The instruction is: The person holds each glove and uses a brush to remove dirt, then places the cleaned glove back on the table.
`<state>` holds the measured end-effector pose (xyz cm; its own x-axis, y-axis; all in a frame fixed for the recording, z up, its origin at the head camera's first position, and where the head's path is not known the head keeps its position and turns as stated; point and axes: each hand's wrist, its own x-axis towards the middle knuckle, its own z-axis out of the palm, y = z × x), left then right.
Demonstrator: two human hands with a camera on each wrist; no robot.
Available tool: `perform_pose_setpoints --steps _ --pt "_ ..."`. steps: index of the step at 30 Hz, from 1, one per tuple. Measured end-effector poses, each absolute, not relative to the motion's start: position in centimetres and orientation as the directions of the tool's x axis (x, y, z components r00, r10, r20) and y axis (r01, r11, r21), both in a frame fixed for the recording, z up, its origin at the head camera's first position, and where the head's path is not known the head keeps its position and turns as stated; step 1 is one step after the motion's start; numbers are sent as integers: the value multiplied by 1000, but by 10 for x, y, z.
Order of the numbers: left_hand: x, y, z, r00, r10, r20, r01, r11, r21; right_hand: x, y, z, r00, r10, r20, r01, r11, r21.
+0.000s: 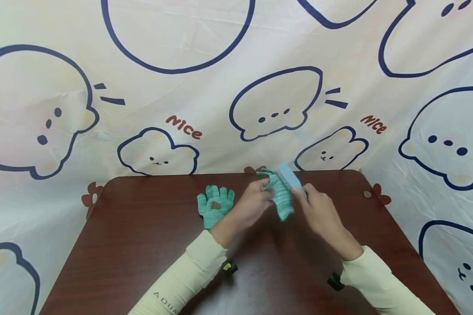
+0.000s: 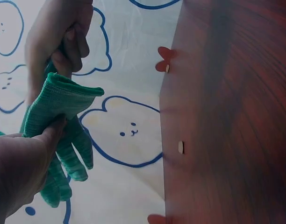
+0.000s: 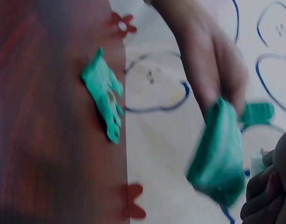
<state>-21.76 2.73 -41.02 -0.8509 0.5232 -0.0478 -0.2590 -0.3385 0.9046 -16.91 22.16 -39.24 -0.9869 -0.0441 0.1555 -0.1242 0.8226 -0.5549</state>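
Note:
My left hand holds a green striped knit glove in the air above the far part of the table. Its cuff hangs toward me in the head view; the left wrist view shows the cuff opening and the dangling glove fingers. My right hand grips a light blue brush, its bristles against or very close to the glove's upper side. Beside my left hand, a second green glove with a brownish patch on it lies on the table with fingers spread.
The dark brown wooden table has rounded far corners. A pale cloth backdrop with blue cartoon outlines hangs behind and at the sides. A small beige disc sits near the far right corner of the table.

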Motion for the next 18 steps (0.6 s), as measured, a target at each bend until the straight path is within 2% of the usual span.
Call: perform_pose_setpoints --steps 5,9,13,18 --pt "-216 30 -407 -835 549 -22 -270 -376 886 -166 212 -397 -980 -94 178 -173 841 -512" --pt "-215 28 -407 -845 532 -59 -295 -372 880 -171 220 -400 -980 -49 191 -138 862 -487" --pt "-214 27 -412 -846 525 -95 -311 -341 887 -176 228 -405 -988 -27 150 -98 866 -490" --pt "-214 27 -414 -850 518 -94 -306 -342 889 -182 235 -404 -989 -2 151 -77 869 -488"
